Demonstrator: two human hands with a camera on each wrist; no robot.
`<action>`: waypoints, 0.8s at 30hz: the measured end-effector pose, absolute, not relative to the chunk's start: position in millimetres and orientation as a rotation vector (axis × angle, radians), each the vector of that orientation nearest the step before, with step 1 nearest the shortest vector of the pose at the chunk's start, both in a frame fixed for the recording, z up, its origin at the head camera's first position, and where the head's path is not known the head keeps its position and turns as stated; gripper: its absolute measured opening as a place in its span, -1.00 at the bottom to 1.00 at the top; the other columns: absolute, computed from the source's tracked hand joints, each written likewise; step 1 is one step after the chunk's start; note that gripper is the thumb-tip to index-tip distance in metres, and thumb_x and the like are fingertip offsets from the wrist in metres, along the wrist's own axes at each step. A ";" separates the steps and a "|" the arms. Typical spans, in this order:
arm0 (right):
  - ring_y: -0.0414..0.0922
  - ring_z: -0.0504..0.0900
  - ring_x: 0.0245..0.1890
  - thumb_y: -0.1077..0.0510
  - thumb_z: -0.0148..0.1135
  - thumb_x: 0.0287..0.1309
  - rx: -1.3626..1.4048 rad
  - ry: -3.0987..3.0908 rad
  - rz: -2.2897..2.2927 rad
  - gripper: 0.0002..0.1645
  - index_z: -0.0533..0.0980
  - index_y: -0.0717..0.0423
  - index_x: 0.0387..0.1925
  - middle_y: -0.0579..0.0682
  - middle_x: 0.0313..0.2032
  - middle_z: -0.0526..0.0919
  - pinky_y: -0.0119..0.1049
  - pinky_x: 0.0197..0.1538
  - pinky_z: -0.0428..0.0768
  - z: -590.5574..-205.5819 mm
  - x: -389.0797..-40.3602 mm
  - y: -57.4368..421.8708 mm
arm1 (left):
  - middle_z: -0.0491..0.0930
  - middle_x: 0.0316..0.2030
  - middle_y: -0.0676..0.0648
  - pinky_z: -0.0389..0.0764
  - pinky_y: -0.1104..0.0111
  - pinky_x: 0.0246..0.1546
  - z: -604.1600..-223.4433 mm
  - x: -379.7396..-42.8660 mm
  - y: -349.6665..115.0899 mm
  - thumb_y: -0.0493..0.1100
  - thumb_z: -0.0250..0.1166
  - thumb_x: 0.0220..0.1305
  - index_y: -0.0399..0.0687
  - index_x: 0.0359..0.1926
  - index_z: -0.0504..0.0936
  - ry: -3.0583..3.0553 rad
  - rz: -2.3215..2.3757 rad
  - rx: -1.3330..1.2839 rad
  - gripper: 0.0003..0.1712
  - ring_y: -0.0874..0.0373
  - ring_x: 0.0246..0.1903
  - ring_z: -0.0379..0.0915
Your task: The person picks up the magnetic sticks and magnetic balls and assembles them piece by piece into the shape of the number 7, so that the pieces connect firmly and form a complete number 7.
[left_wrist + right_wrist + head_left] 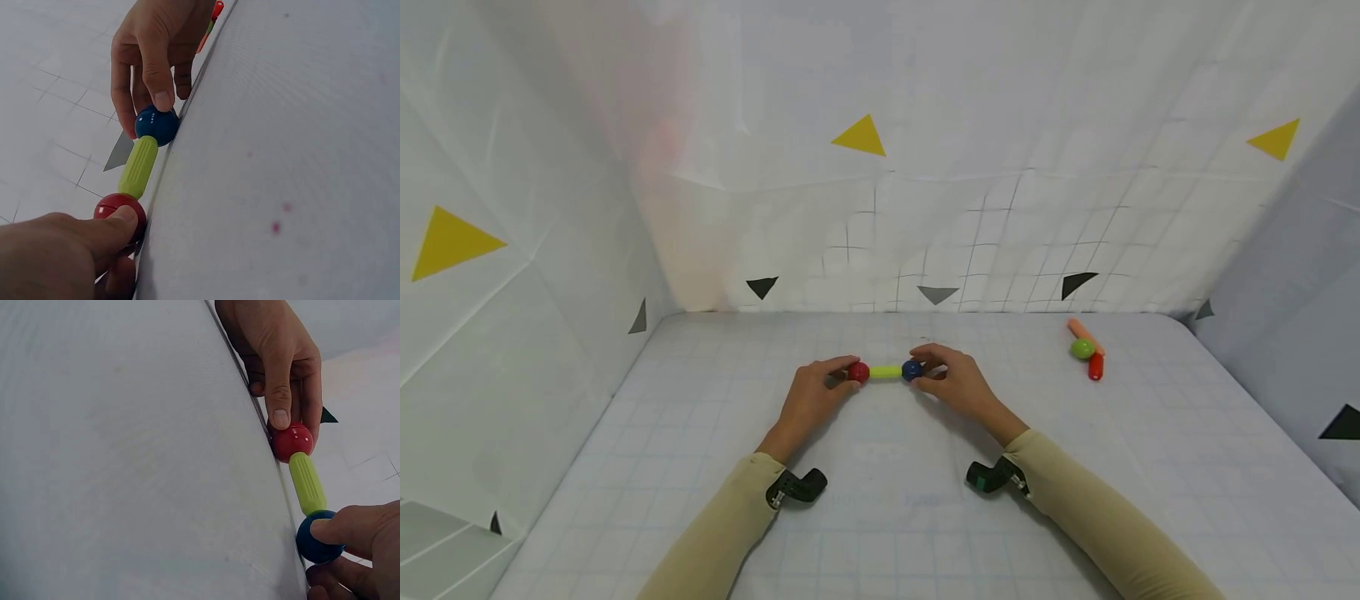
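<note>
My left hand [817,392] pinches a red ball [859,372] between thumb and fingers. In my right hand [958,383] is a dark blue ball [912,370], held the same way. A ribbed yellow-green rod [885,372] joins the two balls in a straight line, level with the table. Both wrist views show the rod [139,167] meeting the red ball [292,442] at one end and the blue ball [157,125] at the other. How deep the rod's ends sit in the balls is hidden.
Toward the back right of the white table [880,533] lie an orange rod [1084,333], a green ball-like piece [1082,348] and a short red rod [1096,367], close together. White sheeting [775,208] with yellow and black triangles rises behind and at the sides.
</note>
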State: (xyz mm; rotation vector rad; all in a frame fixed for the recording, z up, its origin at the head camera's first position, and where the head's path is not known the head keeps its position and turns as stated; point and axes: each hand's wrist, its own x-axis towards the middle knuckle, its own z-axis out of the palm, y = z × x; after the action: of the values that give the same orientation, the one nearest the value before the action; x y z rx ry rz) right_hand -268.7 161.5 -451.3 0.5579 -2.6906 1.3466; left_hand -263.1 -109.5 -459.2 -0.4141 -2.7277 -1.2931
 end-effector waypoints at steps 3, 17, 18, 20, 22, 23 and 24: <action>-0.02 0.68 -0.03 0.30 0.47 0.22 0.569 -2.701 1.344 -0.48 0.60 0.23 0.22 0.06 0.03 0.72 -0.11 0.00 0.68 -449.4 -267.8 162.0 | 0.73 -0.01 -0.02 0.54 0.11 0.12 -459.7 -263.1 -109.5 -0.16 0.50 0.32 0.11 0.28 0.70 -2.727 -1.293 -0.415 -0.50 0.08 0.02 0.56; -0.06 0.70 -0.09 0.30 0.50 0.20 0.578 -2.690 1.284 -0.58 0.67 0.14 0.11 0.02 -0.04 0.75 -0.13 -0.04 0.70 -452.0 -269.7 162.3 | 0.73 -0.02 -0.01 0.53 0.10 0.13 -459.2 -263.1 -109.3 -0.18 0.49 0.32 0.11 0.28 0.70 -2.735 -1.307 -0.411 -0.50 0.07 0.03 0.55; -0.06 0.70 -0.10 0.30 0.50 0.20 0.574 -2.688 1.285 -0.58 0.67 0.14 0.11 0.02 -0.05 0.75 -0.13 -0.05 0.70 -452.1 -269.8 162.0 | 0.73 -0.02 0.00 0.53 0.09 0.13 -459.4 -263.2 -109.3 -0.18 0.49 0.32 0.11 0.28 0.70 -2.733 -1.305 -0.414 -0.50 0.08 0.03 0.54; -0.05 0.71 -0.10 0.30 0.50 0.20 0.575 -2.678 1.286 -0.58 0.66 0.15 0.10 0.02 -0.06 0.75 -0.13 -0.05 0.71 -452.1 -269.7 161.6 | 0.73 -0.03 0.00 0.54 0.09 0.12 -459.9 -263.4 -109.4 -0.18 0.49 0.32 0.11 0.28 0.70 -2.732 -1.304 -0.414 -0.50 0.08 0.03 0.55; -0.04 0.71 -0.11 0.31 0.51 0.19 0.573 -2.670 1.293 -0.58 0.66 0.17 0.09 0.04 -0.07 0.75 -0.12 -0.06 0.71 -451.3 -268.5 160.9 | 0.73 -0.02 0.00 0.54 0.10 0.13 -460.2 -263.2 -109.4 -0.18 0.49 0.32 0.11 0.28 0.70 -2.732 -1.305 -0.415 -0.50 0.08 0.03 0.55; -0.03 0.71 -0.11 0.30 0.51 0.19 0.572 -2.666 1.297 -0.58 0.66 0.17 0.09 0.05 -0.07 0.75 -0.12 -0.06 0.71 -451.2 -268.2 160.7 | 0.73 -0.02 0.00 0.54 0.10 0.13 -460.3 -263.2 -109.5 -0.18 0.49 0.32 0.11 0.28 0.70 -2.731 -1.307 -0.415 -0.50 0.08 0.03 0.55; -0.03 0.71 -0.11 0.30 0.51 0.19 0.571 -2.662 1.302 -0.58 0.66 0.18 0.09 0.05 -0.07 0.75 -0.11 -0.06 0.71 -450.8 -267.5 160.2 | 0.73 -0.02 0.00 0.54 0.10 0.12 -460.1 -262.9 -109.5 -0.18 0.49 0.32 0.10 0.28 0.69 -2.729 -1.310 -0.417 -0.50 0.08 0.03 0.55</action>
State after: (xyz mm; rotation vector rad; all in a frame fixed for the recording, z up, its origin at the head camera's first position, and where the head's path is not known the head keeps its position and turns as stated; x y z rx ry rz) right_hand -267.5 160.2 -450.8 0.5707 -2.6620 1.3016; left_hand -262.9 -109.5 -460.1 -0.4173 -2.7292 -1.3104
